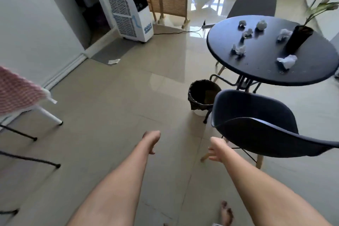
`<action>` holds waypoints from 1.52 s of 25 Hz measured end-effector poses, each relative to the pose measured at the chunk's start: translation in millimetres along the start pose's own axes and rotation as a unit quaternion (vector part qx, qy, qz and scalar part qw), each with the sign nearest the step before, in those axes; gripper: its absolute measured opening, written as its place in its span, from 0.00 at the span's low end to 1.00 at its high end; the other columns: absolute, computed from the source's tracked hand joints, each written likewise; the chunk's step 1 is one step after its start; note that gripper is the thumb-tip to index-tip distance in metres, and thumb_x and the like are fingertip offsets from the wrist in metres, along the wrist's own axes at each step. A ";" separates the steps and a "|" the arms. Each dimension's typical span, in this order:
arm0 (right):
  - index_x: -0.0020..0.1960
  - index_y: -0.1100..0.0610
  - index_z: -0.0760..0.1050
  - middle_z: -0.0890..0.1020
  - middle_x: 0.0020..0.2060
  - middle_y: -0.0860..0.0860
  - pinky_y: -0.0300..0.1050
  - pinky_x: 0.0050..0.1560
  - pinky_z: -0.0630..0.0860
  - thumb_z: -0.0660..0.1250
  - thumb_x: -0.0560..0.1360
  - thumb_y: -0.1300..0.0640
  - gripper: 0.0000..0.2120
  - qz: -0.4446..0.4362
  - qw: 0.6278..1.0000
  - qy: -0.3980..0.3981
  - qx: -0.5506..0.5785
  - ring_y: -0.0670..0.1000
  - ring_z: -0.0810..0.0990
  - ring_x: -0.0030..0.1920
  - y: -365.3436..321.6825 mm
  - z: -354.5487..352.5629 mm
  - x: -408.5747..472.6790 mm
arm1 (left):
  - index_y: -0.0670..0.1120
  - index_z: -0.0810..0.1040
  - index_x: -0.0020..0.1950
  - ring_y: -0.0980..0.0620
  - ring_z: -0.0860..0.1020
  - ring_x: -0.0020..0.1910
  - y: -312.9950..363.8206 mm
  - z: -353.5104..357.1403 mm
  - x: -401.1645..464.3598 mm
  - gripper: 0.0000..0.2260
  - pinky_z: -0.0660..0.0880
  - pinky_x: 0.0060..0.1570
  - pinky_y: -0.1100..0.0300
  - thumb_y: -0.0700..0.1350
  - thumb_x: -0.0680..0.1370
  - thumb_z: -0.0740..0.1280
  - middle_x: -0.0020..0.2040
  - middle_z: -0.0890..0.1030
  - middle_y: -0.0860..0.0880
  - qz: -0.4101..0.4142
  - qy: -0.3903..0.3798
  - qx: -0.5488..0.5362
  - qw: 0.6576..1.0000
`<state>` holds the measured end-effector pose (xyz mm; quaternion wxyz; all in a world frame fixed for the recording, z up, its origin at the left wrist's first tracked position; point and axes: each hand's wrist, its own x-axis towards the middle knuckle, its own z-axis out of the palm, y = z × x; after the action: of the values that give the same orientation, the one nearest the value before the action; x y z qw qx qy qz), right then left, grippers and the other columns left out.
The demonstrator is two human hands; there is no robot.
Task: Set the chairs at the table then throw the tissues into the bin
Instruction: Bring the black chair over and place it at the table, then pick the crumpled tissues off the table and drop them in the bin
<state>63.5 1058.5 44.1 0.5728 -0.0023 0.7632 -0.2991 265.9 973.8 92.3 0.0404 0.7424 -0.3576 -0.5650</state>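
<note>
Both bare arms reached forward over the pale tiled floor. The left hand hung loosely curled with nothing in it, well clear of any furniture. The right hand was spread wide and empty, fingers fanned, just beside the back edge of the near dark blue moulded plastic chair with wooden legs; it did not yet touch the shell, and it looked poised to take hold of the backrest.

That chair stood a little off the round black table on a metal pedestal, its seat facing the table, so it probably needed pushing in. A second, grey chair sat at the far side, already close against the table's rim.

Six crumpled white tissues lay scattered over the table top, some near a tall black vase holding green leaves; none had been collected. The small dark wicker bin with a black liner stood on the floor between the near chair and the table's base, within easy reach for the later throwing step. Judging by this, the chair-setting part was under way and the tissues were untouched.

A white portable air cooler stood by the wall.
</note>
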 end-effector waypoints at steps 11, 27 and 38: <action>0.49 0.56 0.75 0.76 0.42 0.55 0.36 0.29 0.66 0.54 0.75 0.59 0.12 -0.245 0.824 -0.030 -0.511 0.55 0.74 0.41 -91.4 175.7 14.7 | 0.39 0.66 0.71 0.39 0.73 0.66 -37.2 -156.1 79.4 0.22 0.74 0.58 0.46 0.44 0.78 0.60 0.70 0.70 0.41 -0.043 0.085 -0.024 0.995; 0.43 0.57 0.70 0.75 0.38 0.54 0.45 0.39 0.71 0.54 0.77 0.58 0.08 -0.064 0.996 0.009 -0.068 0.52 0.73 0.33 -436.3 205.5 184.4 | 0.42 0.70 0.64 0.42 0.74 0.60 336.7 -193.6 336.2 0.14 0.74 0.51 0.50 0.45 0.79 0.59 0.61 0.73 0.43 0.000 -0.042 0.024 0.999; 0.49 0.57 0.70 0.76 0.41 0.54 0.49 0.51 0.73 0.52 0.79 0.56 0.09 0.013 0.979 0.111 0.168 0.53 0.76 0.39 -604.3 218.2 264.9 | 0.44 0.70 0.53 0.48 0.70 0.38 652.9 -183.4 493.5 0.05 0.71 0.45 0.53 0.44 0.79 0.58 0.43 0.71 0.45 0.100 -0.135 0.171 0.971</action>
<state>-41.4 371.6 54.3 0.4802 0.1375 0.7609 -0.4141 160.4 142.4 61.2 -0.0797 0.6153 -0.5237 -0.5838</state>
